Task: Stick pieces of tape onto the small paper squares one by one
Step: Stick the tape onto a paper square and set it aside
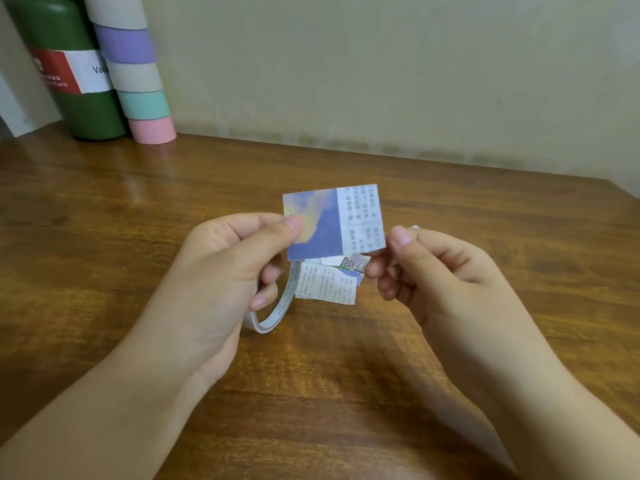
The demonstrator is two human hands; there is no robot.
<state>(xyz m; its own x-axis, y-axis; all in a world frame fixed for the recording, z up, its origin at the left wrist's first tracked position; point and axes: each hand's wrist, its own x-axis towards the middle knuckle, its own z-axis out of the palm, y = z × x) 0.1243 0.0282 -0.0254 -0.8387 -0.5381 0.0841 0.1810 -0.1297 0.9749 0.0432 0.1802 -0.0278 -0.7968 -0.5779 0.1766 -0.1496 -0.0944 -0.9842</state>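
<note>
Above loose paper squares (327, 282), both hands' fingers (294, 225) pinching one paper square (334, 221), green bottle (65, 67) far left

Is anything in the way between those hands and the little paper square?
Nothing visible. The left hand pinches the paper square at its left edge and the right hand is at its right edge. The tape roll hangs lower, in the left hand.

The left hand (221, 268) hides most of the tape roll (277, 311) — the paper square's (334, 221) print is perhaps too blurred to read.
</note>
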